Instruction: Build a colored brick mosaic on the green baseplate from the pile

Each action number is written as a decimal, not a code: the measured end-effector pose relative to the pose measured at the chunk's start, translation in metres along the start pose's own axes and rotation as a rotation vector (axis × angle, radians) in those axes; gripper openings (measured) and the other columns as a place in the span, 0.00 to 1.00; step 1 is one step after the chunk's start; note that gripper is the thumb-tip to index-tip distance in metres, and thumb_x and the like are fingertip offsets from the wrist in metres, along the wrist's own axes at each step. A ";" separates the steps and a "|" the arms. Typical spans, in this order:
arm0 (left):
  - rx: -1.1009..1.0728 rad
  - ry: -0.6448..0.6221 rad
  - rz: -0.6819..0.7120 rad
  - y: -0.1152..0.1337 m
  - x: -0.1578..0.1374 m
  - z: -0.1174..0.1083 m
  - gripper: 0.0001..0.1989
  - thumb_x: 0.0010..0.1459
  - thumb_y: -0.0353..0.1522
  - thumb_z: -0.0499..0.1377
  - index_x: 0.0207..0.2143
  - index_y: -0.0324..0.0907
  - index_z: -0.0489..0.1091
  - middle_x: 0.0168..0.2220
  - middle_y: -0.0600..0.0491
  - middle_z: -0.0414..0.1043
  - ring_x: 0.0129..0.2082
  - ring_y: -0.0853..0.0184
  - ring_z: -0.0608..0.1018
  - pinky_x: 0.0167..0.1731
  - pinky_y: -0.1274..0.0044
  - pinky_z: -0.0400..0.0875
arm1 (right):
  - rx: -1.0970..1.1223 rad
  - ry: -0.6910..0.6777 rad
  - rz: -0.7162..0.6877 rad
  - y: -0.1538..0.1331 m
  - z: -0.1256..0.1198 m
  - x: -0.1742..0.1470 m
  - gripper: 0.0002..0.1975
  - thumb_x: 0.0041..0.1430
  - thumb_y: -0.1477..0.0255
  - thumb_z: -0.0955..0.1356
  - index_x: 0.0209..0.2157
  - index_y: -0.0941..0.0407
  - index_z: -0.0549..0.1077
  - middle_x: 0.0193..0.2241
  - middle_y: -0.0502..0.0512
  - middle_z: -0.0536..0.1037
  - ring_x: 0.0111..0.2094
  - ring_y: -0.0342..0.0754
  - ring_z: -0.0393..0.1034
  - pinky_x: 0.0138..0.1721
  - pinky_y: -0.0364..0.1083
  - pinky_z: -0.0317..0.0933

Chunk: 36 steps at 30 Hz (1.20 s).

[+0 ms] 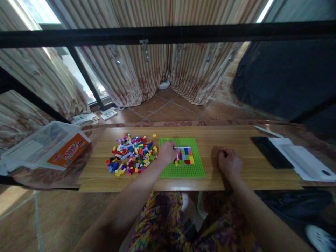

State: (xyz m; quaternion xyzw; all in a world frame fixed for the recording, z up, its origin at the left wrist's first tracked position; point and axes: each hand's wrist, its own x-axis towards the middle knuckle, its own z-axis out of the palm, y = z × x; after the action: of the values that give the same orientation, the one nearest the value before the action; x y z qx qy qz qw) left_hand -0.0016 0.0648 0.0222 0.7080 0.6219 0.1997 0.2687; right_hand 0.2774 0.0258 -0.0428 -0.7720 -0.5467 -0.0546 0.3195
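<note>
My left hand (167, 152) reaches over a green studded baseplate (181, 172). Its fingertips are pinched together at the upper left corner of a multicoloured patch of toy bricks (187, 156) built on the plate. Whatever lies between those fingertips is too small and hidden to make out. The patch has red, blue, yellow, green and white bricks, with a pale row along its far side. To the right of the plate, my right hand (231, 163) rests on the wooden table, fingers curled in, with no object visible in it. A heap of loose bricks (133, 154) lies left of the plate.
At the left stands a clear plastic box (49, 140) with an orange label. A black phone-like slab (272, 152), white papers (304, 157) and a thin pale stick (268, 131) lie at the right. A dark metal bar (168, 35) crosses beyond the table (210, 133).
</note>
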 end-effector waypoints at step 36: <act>0.059 0.781 -0.306 -0.205 -0.131 -0.110 0.17 0.56 0.36 0.49 0.43 0.38 0.69 0.48 0.40 0.72 0.52 0.54 0.73 0.54 0.61 0.67 | 0.325 -0.405 -0.455 -0.095 -0.012 -0.034 0.20 0.54 0.67 0.63 0.49 0.52 0.72 0.54 0.58 0.70 0.55 0.54 0.63 0.57 0.59 0.58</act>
State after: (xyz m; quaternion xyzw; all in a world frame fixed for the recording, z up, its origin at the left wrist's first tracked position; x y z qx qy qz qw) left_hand -0.2473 -0.0334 -0.0149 0.4859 0.7803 0.3932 0.0191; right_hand 0.1836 0.0103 -0.0073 -0.5645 -0.7588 0.1174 0.3029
